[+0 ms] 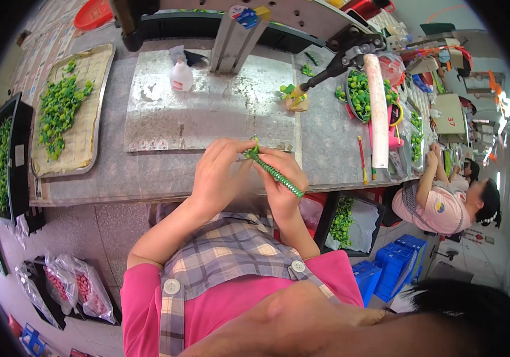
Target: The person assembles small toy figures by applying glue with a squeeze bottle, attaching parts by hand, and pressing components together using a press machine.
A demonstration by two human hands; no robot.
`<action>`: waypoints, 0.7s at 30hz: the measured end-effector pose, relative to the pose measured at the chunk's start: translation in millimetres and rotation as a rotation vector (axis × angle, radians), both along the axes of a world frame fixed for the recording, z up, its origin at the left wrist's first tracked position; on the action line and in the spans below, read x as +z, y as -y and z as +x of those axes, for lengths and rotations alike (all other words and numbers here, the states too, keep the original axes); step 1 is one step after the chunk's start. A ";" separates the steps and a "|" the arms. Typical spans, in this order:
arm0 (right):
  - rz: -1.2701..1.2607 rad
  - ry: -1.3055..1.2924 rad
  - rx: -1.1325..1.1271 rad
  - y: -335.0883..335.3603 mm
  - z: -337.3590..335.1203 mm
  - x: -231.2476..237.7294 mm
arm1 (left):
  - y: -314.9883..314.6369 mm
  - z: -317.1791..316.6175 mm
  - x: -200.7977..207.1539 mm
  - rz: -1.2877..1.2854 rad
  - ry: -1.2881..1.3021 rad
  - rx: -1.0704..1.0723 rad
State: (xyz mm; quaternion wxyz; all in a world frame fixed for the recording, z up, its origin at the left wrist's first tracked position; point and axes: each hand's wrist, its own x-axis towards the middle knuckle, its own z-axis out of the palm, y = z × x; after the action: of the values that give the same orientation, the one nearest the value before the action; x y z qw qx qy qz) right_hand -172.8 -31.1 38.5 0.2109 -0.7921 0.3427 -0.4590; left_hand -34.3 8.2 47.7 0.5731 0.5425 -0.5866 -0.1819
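Note:
In front of my body, at the table's near edge, both hands meet over a small green piece (pixel 251 153). My left hand (pixel 218 174) is closed, its thumb and fingertips pinching at this piece; its exact kind is hard to make out. A green ribbed strip, coiled like a spring (pixel 279 175), slants from it down across my right hand (pixel 285 185). The fingers of that hand are bent around the strip, partly hidden behind it. Just beyond the fingertips lies the edge of a worn metal plate (pixel 207 128).
A press-like tool (pixel 341 62) stands over a small wooden block (pixel 296 103). A white bottle (pixel 181 77) is on the plate. Green pieces fill a tray (pixel 103 89) at left and a bowl (pixel 356 98) beside a pale tube (pixel 376 113). A co-worker (pixel 439 205) sits at right.

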 end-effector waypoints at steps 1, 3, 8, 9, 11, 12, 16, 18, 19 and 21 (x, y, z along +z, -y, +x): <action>-0.008 0.000 0.010 0.4 0.2 0.1 | 0.6 0.4 -2.5 0.027 -0.001 -0.004; -0.028 -0.012 -0.010 0.4 0.6 1.2 | 1.4 0.8 -5.1 0.040 -0.013 -0.038; -0.044 0.029 0.047 2.0 1.4 -0.7 | 3.5 -1.7 -4.2 0.111 -0.101 -0.057; -0.057 0.026 0.020 1.9 -0.3 -0.3 | 4.8 -3.1 -5.6 0.100 -0.102 -0.085; 0.002 -0.001 0.017 2.6 -1.6 -0.3 | 7.3 -4.6 -10.2 0.165 -0.194 -0.096; -0.016 -0.027 0.004 3.3 -3.5 -1.0 | 9.1 -6.0 -10.7 0.166 -0.186 -0.095; 0.017 -0.026 -0.019 3.4 -9.9 -2.5 | 12.6 -11.8 -7.5 0.195 -0.196 -0.119; 0.028 -0.020 -0.006 6.2 -12.5 -2.2 | 14.3 -14.3 -8.3 0.213 -0.215 -0.135; 0.030 -0.017 -0.008 7.3 -13.7 -2.6 | 14.7 -14.8 -8.9 0.215 -0.212 -0.137; 0.041 -0.013 0.036 9.3 -17.2 -4.3 | 15.3 -16.3 -10.9 0.224 -0.247 -0.146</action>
State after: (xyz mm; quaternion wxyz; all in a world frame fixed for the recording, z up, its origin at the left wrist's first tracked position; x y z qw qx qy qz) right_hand -190.0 -40.4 34.2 0.2332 -0.7964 0.3393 -0.4429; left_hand -50.7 -7.1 36.9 0.5620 0.5326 -0.5256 -0.3525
